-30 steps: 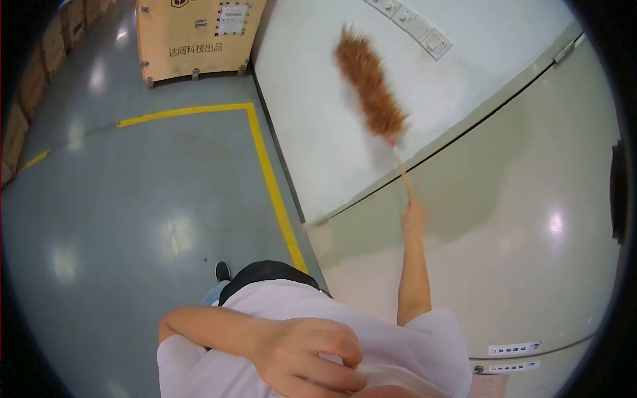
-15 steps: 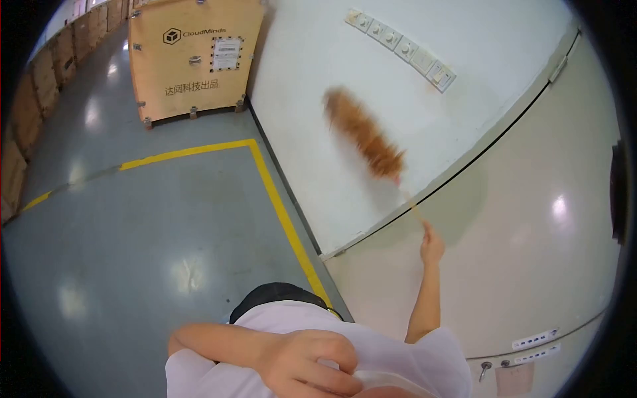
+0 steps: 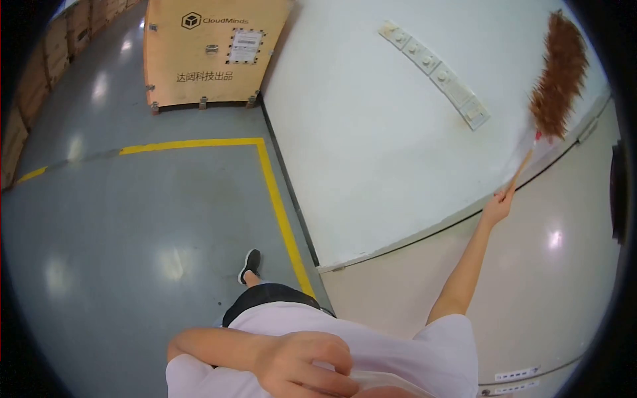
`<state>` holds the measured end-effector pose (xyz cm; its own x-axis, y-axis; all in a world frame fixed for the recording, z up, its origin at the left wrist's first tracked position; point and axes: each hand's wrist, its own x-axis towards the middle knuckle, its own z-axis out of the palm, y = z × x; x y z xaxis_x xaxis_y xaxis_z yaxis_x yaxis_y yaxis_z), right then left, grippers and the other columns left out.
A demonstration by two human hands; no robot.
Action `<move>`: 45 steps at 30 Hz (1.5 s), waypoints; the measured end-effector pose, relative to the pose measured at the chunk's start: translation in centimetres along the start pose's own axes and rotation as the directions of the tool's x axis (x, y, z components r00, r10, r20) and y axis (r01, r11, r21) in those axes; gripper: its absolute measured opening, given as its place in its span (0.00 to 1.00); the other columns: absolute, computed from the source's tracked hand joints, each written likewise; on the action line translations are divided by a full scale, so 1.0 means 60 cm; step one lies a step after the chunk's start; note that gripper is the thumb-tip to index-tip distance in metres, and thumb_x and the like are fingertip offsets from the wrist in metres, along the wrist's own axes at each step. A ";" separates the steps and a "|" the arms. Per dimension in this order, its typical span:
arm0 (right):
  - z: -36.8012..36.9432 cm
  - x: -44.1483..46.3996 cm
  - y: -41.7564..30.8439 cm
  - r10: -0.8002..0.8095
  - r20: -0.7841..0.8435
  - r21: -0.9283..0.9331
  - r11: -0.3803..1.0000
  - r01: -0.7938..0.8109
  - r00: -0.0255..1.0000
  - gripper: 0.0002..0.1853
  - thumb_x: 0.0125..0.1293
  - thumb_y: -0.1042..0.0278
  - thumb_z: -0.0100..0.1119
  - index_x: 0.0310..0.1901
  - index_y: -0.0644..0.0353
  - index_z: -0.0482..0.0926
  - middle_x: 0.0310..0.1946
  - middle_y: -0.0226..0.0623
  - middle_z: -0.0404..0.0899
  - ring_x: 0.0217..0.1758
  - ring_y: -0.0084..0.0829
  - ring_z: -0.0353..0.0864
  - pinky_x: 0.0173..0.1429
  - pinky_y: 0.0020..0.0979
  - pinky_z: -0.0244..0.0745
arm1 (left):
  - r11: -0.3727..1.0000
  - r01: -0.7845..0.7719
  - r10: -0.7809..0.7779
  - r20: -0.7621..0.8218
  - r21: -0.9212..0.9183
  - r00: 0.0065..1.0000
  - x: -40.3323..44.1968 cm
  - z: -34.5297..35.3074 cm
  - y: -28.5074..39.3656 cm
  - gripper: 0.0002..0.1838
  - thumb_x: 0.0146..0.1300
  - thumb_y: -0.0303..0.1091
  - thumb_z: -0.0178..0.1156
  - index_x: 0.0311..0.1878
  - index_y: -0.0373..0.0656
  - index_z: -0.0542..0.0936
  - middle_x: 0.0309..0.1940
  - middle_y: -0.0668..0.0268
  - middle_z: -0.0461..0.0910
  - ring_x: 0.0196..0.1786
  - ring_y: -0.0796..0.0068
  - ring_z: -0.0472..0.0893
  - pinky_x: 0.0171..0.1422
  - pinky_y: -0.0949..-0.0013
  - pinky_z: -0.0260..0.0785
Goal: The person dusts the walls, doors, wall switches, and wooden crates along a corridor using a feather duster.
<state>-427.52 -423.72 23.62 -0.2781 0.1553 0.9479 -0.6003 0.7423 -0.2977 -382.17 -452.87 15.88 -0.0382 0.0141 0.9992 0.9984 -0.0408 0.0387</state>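
While my left hand [image 3: 302, 363] curls, hold unclear, my right hand [image 3: 497, 207] swings the gripped duster [image 3: 559, 76] past the switches [image 3: 442, 78] to fresh wall [image 3: 358, 172].

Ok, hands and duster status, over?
Right hand gripping duster. Left hand curled at chest. Duster up by white wall, contact unclear. Wall switches nearby, nothing visibly blocking.

Duster [image 3: 559, 76] right of wall switches [image 3: 442, 77]

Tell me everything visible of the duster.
The duster has a long, shaggy, brown, feathery-looking head, a red collar and a slim, wood-like handle. The right hand grips the handle. The head tilts up and rightward before the white wall, right of the switches; whether it touches the wall is unclear.
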 end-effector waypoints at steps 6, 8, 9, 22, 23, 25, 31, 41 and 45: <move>0.185 -0.030 -0.070 -0.036 0.366 -0.201 0.973 0.116 0.930 0.22 0.60 0.73 0.47 0.57 0.46 0.68 0.28 0.46 0.77 0.27 0.39 0.76 0.33 0.37 0.70 | 0.998 0.037 -0.040 0.057 0.055 0.998 0.012 -0.068 -0.081 0.08 0.58 0.27 0.48 0.25 0.42 0.75 0.33 0.57 0.76 0.33 0.60 0.70 0.33 0.63 0.65; 0.246 -0.054 -0.097 -0.036 0.513 -0.295 0.931 0.215 0.858 0.21 0.60 0.72 0.46 0.56 0.45 0.69 0.28 0.46 0.77 0.29 0.43 0.77 0.34 0.42 0.70 | 0.998 0.024 -0.027 0.069 0.053 0.997 0.020 -0.095 -0.121 0.08 0.57 0.27 0.48 0.25 0.41 0.75 0.33 0.57 0.76 0.33 0.60 0.70 0.33 0.63 0.65; 0.271 -0.077 -0.107 -0.007 0.588 -0.321 0.916 0.241 0.809 0.21 0.60 0.71 0.45 0.55 0.44 0.70 0.28 0.46 0.77 0.30 0.44 0.77 0.34 0.44 0.70 | 0.999 0.024 -0.027 0.074 0.036 0.997 0.023 -0.108 -0.141 0.08 0.57 0.27 0.48 0.24 0.41 0.75 0.33 0.57 0.76 0.33 0.60 0.70 0.33 0.63 0.65; 0.338 -0.211 -0.018 0.043 0.872 -0.223 0.922 0.317 0.487 0.17 0.54 0.70 0.52 0.46 0.41 0.76 0.29 0.39 0.79 0.33 0.42 0.77 0.38 0.39 0.72 | 0.985 0.068 -0.062 0.041 -0.157 0.997 0.030 -0.212 -0.367 0.11 0.61 0.32 0.49 0.25 0.41 0.75 0.33 0.59 0.74 0.33 0.60 0.70 0.34 0.64 0.65; 0.325 -0.183 -0.013 0.022 0.830 -0.216 0.933 0.286 0.557 0.18 0.54 0.70 0.52 0.47 0.40 0.76 0.29 0.39 0.79 0.32 0.42 0.77 0.38 0.39 0.72 | 0.976 0.085 -0.075 0.060 -0.201 0.995 0.031 -0.213 -0.381 0.11 0.61 0.33 0.49 0.25 0.41 0.75 0.33 0.59 0.74 0.34 0.59 0.70 0.34 0.64 0.65; 0.295 -0.114 -0.019 0.062 0.705 -0.191 0.976 0.105 0.707 0.20 0.55 0.75 0.51 0.50 0.44 0.75 0.31 0.39 0.79 0.32 0.39 0.77 0.39 0.35 0.72 | 0.951 0.122 -0.100 0.090 -0.284 0.991 0.031 -0.212 -0.401 0.13 0.62 0.35 0.49 0.25 0.40 0.75 0.33 0.59 0.74 0.34 0.59 0.70 0.35 0.63 0.65; 0.231 0.051 -0.079 0.030 0.017 0.004 1.000 -0.030 0.999 0.19 0.63 0.74 0.45 0.56 0.57 0.69 0.30 0.31 0.76 0.29 0.19 0.70 0.36 0.21 0.67 | 0.930 0.068 -0.037 0.092 -0.362 0.995 0.053 -0.216 -0.445 0.16 0.63 0.39 0.49 0.24 0.40 0.75 0.34 0.58 0.73 0.35 0.58 0.70 0.35 0.60 0.65; 0.374 0.116 -0.059 0.088 -0.174 0.186 0.981 -0.055 0.981 0.21 0.62 0.73 0.46 0.59 0.57 0.66 0.22 0.29 0.69 0.24 0.19 0.66 0.31 0.21 0.65 | 0.953 0.004 0.013 0.053 -0.304 0.999 0.031 -0.244 -0.484 0.16 0.64 0.39 0.47 0.24 0.40 0.74 0.31 0.57 0.74 0.30 0.59 0.70 0.32 0.63 0.65; 0.472 0.080 -0.105 0.023 0.073 0.125 0.992 -0.032 0.997 0.22 0.61 0.73 0.46 0.59 0.54 0.66 0.19 0.29 0.68 0.21 0.20 0.66 0.28 0.23 0.65 | 0.963 0.030 -0.023 0.032 -0.267 0.999 0.030 -0.268 -0.500 0.16 0.64 0.37 0.46 0.24 0.40 0.74 0.30 0.57 0.74 0.30 0.60 0.70 0.31 0.63 0.66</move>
<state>-446.30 -446.11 26.83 -0.3457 0.1245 0.9301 -0.6802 0.6495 -0.3398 -412.84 -467.68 16.72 -0.0593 0.0466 0.9972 0.9494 -0.3059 0.0708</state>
